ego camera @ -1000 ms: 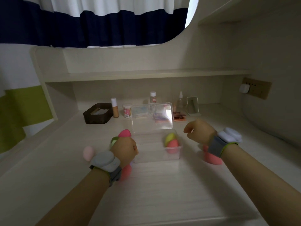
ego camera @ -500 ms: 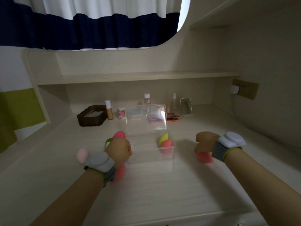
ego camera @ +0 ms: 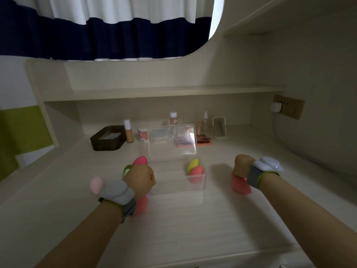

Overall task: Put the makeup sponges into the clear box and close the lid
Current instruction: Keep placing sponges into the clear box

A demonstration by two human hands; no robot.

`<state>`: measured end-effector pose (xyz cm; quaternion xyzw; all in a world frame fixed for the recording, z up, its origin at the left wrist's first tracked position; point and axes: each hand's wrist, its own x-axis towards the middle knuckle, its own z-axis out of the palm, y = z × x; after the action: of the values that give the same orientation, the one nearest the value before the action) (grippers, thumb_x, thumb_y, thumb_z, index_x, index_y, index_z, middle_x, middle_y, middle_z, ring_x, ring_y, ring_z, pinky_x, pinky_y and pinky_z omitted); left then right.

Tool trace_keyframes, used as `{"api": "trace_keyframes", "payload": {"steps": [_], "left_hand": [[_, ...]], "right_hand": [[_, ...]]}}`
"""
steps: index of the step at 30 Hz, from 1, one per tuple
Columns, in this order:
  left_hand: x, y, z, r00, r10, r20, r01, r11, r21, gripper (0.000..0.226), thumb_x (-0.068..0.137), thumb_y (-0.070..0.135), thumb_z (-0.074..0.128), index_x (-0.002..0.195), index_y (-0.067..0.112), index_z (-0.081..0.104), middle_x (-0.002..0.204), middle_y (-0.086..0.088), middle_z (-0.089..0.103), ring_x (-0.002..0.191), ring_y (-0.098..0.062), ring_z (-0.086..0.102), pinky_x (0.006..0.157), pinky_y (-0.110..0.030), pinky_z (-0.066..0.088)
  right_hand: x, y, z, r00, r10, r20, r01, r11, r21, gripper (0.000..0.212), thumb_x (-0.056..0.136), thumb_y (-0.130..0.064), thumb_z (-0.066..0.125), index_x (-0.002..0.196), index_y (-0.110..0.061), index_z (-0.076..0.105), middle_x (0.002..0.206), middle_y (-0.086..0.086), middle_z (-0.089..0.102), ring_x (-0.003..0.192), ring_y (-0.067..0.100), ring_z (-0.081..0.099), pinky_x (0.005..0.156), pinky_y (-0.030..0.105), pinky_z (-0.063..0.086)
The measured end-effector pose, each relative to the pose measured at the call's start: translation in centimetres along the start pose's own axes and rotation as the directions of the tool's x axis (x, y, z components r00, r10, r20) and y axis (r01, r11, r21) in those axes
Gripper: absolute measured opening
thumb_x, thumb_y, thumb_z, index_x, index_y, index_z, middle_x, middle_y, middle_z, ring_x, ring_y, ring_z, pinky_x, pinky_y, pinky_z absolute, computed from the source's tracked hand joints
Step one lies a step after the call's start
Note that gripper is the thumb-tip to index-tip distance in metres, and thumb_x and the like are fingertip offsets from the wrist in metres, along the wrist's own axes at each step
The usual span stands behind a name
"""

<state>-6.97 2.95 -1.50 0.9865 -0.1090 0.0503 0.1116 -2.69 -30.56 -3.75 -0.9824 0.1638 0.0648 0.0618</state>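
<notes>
The clear box [ego camera: 195,182] stands mid-desk with its lid [ego camera: 172,141] raised upright. A yellow-green sponge [ego camera: 192,164] and a coral sponge [ego camera: 196,173] lie in its right end. My left hand [ego camera: 140,178] is a closed fist at the box's left end, with nothing visible in it. Around it lie a pink sponge [ego camera: 140,160], a green sponge [ego camera: 127,169], a pale pink sponge [ego camera: 96,183] and a coral sponge [ego camera: 141,206] under my wrist. To the right of the box, my right hand [ego camera: 243,165] is closed over the top of another coral sponge [ego camera: 240,184].
Along the back of the desk stand a dark tissue box [ego camera: 107,138], a foundation bottle [ego camera: 128,131], a cotton swab tub [ego camera: 142,134], bottles [ego camera: 173,118], palettes [ego camera: 203,142] and a small mirror [ego camera: 219,128]. A shelf [ego camera: 173,89] overhangs them. A wall socket [ego camera: 287,108] is at right.
My right hand has moved right and down from beside the box onto the coral sponge. My left fist has stayed by the box's left end.
</notes>
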Motion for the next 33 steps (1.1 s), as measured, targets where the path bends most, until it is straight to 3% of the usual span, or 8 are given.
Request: {"api": "trace_keyframes", "payload": {"steps": [2, 6, 9, 12, 14, 17, 23, 33], "left_hand": [[0.0, 0.0, 0.0, 1.0, -0.005, 0.007, 0.005, 1.0, -0.003, 0.025, 0.09, 0.016, 0.052, 0.101, 0.0, 0.068, 0.093, -0.009, 0.072, 0.084, -0.015, 0.053, 0.093, -0.026, 0.043], [-0.2, 0.1, -0.1, 1.0, 0.004, 0.011, -0.004, 1.0, 0.005, 0.026, 0.09, 0.015, 0.051, 0.104, 0.002, 0.068, 0.111, -0.012, 0.07, 0.106, -0.023, 0.062, 0.093, -0.025, 0.042], [-0.2, 0.1, 0.0, 1.0, 0.006, 0.0, -0.006, 1.0, 0.003, 0.025, 0.09, 0.016, 0.051, 0.104, 0.003, 0.068, 0.114, -0.011, 0.069, 0.108, -0.022, 0.061, 0.093, -0.025, 0.042], [-0.1, 0.0, 0.1, 1.0, 0.0, -0.003, 0.0, 1.0, -0.013, 0.025, 0.09, 0.016, 0.052, 0.104, 0.003, 0.068, 0.113, -0.011, 0.07, 0.107, -0.022, 0.062, 0.093, -0.025, 0.043], [0.0, -0.1, 0.2, 1.0, -0.007, 0.015, 0.007, 1.0, -0.024, 0.026, 0.091, 0.016, 0.051, 0.104, 0.001, 0.067, 0.111, -0.011, 0.07, 0.106, -0.023, 0.062, 0.093, -0.025, 0.042], [0.2, -0.4, 0.5, 0.999, -0.013, 0.041, 0.015, 0.999, -0.042, 0.028, 0.092, 0.015, 0.05, 0.105, -0.003, 0.067, 0.092, -0.006, 0.07, 0.089, -0.017, 0.055, 0.096, -0.024, 0.042], [0.2, -0.3, 0.4, 1.0, -0.004, 0.014, 0.004, 1.0, -0.024, 0.027, 0.091, 0.014, 0.051, 0.102, -0.003, 0.067, 0.113, -0.016, 0.069, 0.102, -0.025, 0.062, 0.091, -0.025, 0.042], [0.0, -0.3, 0.5, 0.997, 0.03, -0.064, -0.029, 0.999, 0.015, 0.024, 0.089, 0.015, 0.051, 0.1, 0.004, 0.069, 0.111, -0.01, 0.071, 0.105, -0.023, 0.062, 0.094, -0.027, 0.042]], "right_hand": [[1.9, 0.6, 0.6, 1.0, -0.008, -0.001, 0.008, 1.0, 0.027, 0.033, 0.094, -0.017, 0.04, 0.124, -0.015, 0.053, 0.107, -0.002, 0.052, 0.107, 0.015, 0.05, 0.089, 0.022, 0.044], [-1.6, -0.6, -1.0, 0.999, -0.031, -0.036, 0.032, 0.999, 0.005, 0.037, 0.096, -0.008, 0.04, 0.06, -0.017, 0.035, 0.063, -0.006, 0.028, 0.092, 0.017, 0.047, 0.058, 0.018, 0.032], [-0.6, -0.2, -0.6, 1.0, -0.011, -0.005, 0.011, 0.997, 0.073, 0.021, 0.095, -0.012, 0.04, 0.079, -0.017, 0.053, 0.069, -0.006, 0.035, 0.098, 0.017, 0.057, 0.067, 0.018, 0.039], [-3.3, -1.6, -2.1, 0.998, -0.036, -0.053, 0.045, 0.982, 0.181, 0.019, 0.083, -0.013, 0.059, 0.064, -0.013, 0.053, 0.066, 0.003, 0.049, 0.062, 0.017, 0.053, 0.065, 0.025, 0.045], [-4.4, -2.5, -3.0, 0.987, -0.046, -0.152, 0.079, 0.972, 0.223, 0.011, 0.078, -0.015, 0.062, 0.085, -0.007, 0.064, 0.087, 0.01, 0.063, 0.08, 0.025, 0.063, 0.072, 0.027, 0.051], [-5.5, -3.5, -3.4, 0.971, -0.086, -0.223, 0.156, 0.935, 0.32, 0.038, 0.083, -0.02, 0.056, 0.117, -0.006, 0.061, 0.121, 0.012, 0.063, 0.112, 0.03, 0.059, 0.095, 0.033, 0.049], [-7.0, -5.6, -4.3, 0.926, -0.17, -0.338, 0.317, 0.836, 0.447, 0.027, 0.082, -0.013, 0.057, 0.096, 0.006, 0.071, 0.099, 0.02, 0.072, 0.091, 0.029, 0.065, 0.08, 0.033, 0.05], [-6.8, -9.1, -3.9, 0.874, -0.442, -0.202, 0.472, 0.673, 0.569, 0.03, 0.084, -0.01, 0.063, 0.113, -0.004, 0.062, 0.092, 0.003, 0.056, 0.084, 0.014, 0.053, 0.062, 0.012, 0.041]]}}
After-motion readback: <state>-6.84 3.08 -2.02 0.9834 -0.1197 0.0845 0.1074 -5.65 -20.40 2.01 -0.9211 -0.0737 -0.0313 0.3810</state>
